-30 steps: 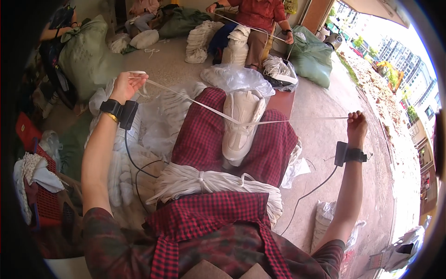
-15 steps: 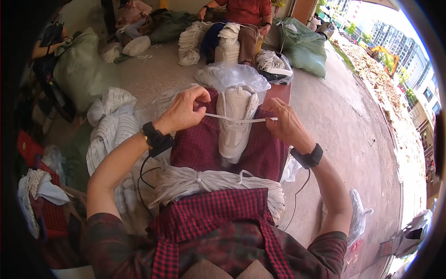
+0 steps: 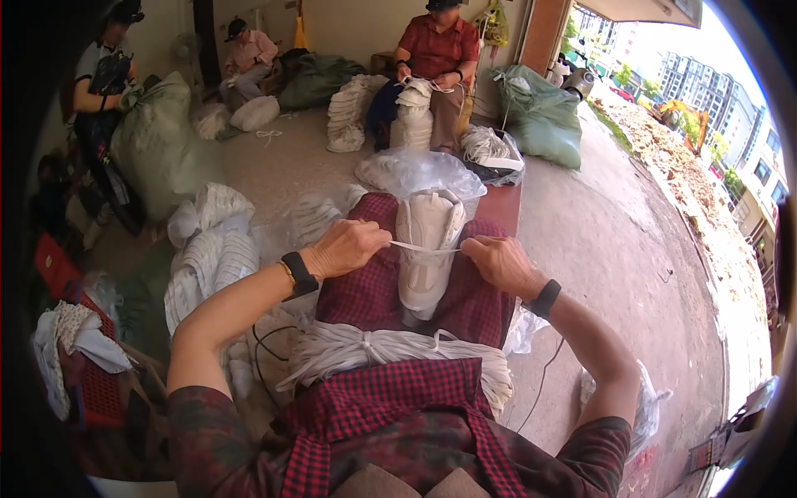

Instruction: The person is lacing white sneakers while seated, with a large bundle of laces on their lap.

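One lace (image 3: 424, 249) spans the shoe (image 3: 420, 290), which sits between the knees (image 3: 359, 286) with its toe toward the wearer. Just left of the shoe, the left hand (image 3: 347, 249) pinches the lace in bent fingers; just right of it, the right hand (image 3: 503, 266) pinches the other side. Whether the lace passes through eyelets cannot be told. Both sides are best drawn evenly, strip flat and centred over the shoe, knees bracing it. The bundle (image 3: 394, 349), nearer the wearer than the shoe, should stay untangled.

blk wristbands (image 3: 545, 299), red/blk chk apron (image 3: 397, 397)
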The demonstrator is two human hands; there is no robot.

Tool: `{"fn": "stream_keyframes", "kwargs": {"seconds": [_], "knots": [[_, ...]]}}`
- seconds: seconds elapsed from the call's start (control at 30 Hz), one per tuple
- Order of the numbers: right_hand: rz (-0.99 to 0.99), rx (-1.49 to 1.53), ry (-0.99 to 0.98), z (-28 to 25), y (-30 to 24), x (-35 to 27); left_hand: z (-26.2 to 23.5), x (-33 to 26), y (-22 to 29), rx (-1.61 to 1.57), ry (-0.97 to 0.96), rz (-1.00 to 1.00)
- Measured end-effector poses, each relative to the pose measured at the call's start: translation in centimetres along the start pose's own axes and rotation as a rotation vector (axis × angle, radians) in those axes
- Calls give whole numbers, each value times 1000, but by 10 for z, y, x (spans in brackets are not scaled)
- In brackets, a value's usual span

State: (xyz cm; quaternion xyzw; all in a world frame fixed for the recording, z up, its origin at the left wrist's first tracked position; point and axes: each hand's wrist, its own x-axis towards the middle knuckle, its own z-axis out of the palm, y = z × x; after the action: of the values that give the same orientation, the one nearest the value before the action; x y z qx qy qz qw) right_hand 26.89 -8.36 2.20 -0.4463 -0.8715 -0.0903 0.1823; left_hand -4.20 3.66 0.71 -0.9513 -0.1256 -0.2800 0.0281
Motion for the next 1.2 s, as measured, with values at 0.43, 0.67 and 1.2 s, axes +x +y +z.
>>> {"fn": "stream_keyframes", "kwargs": {"seconds": [0.43, 0.67, 1.2], "knots": [[664, -399, 79, -144, 54, -215, -215, -148, -72, 284, 79, -621], [857, -813, 153, -250, 53, -350, -359, -238, -84, 590, 191, -660], [750, -491, 1389, -244, 55, -334, -414, -296, -62, 734, 1288, -848]]}}
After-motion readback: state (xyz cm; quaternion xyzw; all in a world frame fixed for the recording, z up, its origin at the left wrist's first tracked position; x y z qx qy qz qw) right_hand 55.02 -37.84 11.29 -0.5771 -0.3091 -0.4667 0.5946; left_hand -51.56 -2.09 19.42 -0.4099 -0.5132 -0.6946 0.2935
